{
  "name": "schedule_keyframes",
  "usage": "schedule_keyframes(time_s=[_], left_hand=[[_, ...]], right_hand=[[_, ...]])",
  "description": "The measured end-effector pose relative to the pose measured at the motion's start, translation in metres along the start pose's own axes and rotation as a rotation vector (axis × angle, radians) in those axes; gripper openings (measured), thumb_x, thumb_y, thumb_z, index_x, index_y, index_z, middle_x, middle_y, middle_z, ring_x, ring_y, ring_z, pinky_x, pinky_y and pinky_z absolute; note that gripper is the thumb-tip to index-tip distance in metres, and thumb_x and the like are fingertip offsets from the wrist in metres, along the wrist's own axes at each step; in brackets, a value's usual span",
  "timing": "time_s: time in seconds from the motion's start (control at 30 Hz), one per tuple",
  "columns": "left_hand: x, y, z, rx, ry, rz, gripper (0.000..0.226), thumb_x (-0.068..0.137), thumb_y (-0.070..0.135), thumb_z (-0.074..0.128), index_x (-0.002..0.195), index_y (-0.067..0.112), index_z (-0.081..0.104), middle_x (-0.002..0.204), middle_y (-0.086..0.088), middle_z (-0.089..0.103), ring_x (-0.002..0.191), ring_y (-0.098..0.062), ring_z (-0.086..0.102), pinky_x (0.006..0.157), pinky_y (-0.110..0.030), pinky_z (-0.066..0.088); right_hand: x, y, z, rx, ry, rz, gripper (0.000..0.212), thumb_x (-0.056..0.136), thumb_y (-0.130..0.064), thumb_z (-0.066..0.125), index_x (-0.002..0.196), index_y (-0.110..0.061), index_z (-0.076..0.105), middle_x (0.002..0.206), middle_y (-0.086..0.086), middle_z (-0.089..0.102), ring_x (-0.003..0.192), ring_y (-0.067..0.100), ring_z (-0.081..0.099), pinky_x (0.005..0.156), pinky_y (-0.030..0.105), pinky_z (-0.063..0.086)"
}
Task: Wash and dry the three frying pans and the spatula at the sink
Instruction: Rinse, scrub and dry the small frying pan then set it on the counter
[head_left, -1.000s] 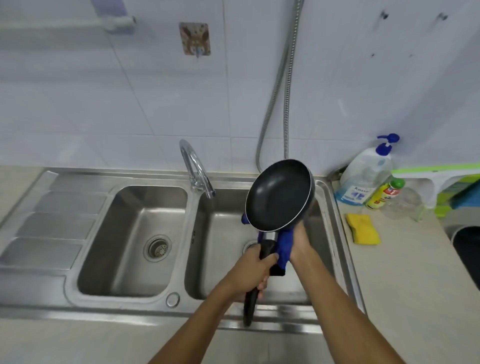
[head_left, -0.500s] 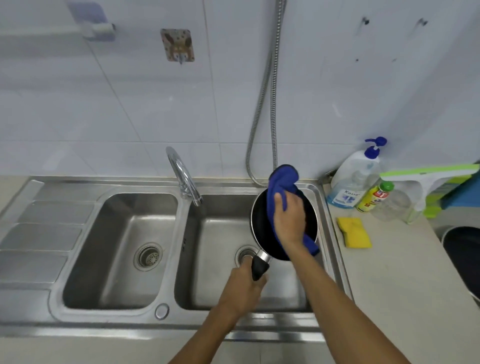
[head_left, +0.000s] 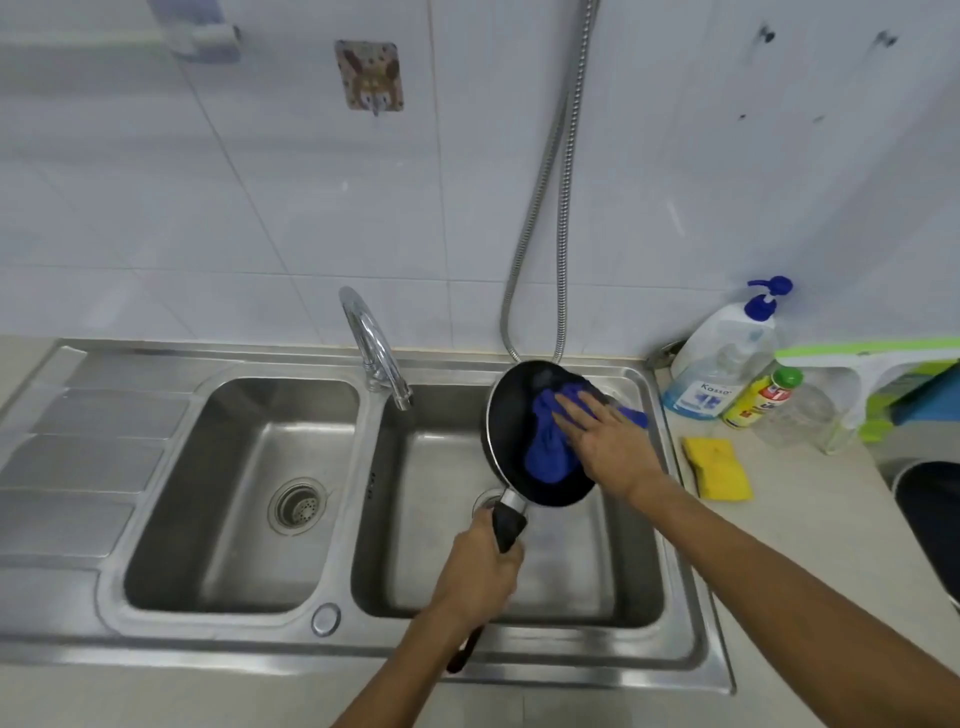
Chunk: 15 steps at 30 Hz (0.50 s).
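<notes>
A small black frying pan (head_left: 511, 415) is held tilted over the right basin of the steel sink (head_left: 691, 613). My left hand (head_left: 480, 571) grips its black handle. A blue cloth (head_left: 545, 447) lies inside the pan, and my right hand (head_left: 608, 441) presses on it with straight, spread fingers. Part of the cloth hangs over the pan's right rim. No other pan or spatula shows, apart from a dark round edge (head_left: 930, 519) at the far right.
The tap (head_left: 374, 348) stands between the two basins, with no water running. A metal hose (head_left: 556, 208) hangs on the tiled wall. On the right counter are a yellow sponge (head_left: 717, 467), a soap pump bottle (head_left: 722, 358), a smaller bottle (head_left: 761, 397) and a green-and-white squeegee (head_left: 878, 369).
The pan has tilted down from upright to lie flatter over the right basin. My right hand brought the blue cloth from the handle into the pan and now presses it flat.
</notes>
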<state>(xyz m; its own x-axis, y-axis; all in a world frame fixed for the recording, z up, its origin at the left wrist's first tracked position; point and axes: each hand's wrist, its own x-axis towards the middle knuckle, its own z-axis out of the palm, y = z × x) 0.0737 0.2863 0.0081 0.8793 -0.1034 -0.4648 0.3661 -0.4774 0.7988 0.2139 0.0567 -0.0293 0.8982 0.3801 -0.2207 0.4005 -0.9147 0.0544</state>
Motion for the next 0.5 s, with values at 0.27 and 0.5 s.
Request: schedule_keyframes(time_s=[0.27, 0.5], left_hand=[[0.006, 0.015, -0.01, -0.098, 0.023, -0.015, 0.013, 0.101, 0.021, 0.058, 0.103, 0.013, 0.048, 0.067, -0.008, 0.062, 0.037, -0.008, 0.051, 0.039, -0.024, 0.041], [0.009, -0.004, -0.03, -0.281, 0.049, -0.118, 0.027, 0.097, 0.026, 0.068, 0.094, 0.009, 0.048, 0.052, -0.002, 0.05, 0.036, -0.016, 0.041, 0.037, -0.024, 0.033]], right_hand=[[0.031, -0.099, -0.071, 0.956, 0.085, -0.047, 0.044, 0.104, -0.016, 0.048, 0.148, -0.02, 0.048, 0.154, -0.004, 0.045, 0.14, 0.007, 0.041, 0.119, 0.028, 0.026], [-0.005, -0.071, -0.077, 0.542, -0.187, -0.297, 0.025, 0.098, -0.024, 0.048, 0.113, -0.029, 0.066, 0.122, -0.004, 0.069, 0.109, 0.023, 0.064, 0.092, 0.04, 0.051]])
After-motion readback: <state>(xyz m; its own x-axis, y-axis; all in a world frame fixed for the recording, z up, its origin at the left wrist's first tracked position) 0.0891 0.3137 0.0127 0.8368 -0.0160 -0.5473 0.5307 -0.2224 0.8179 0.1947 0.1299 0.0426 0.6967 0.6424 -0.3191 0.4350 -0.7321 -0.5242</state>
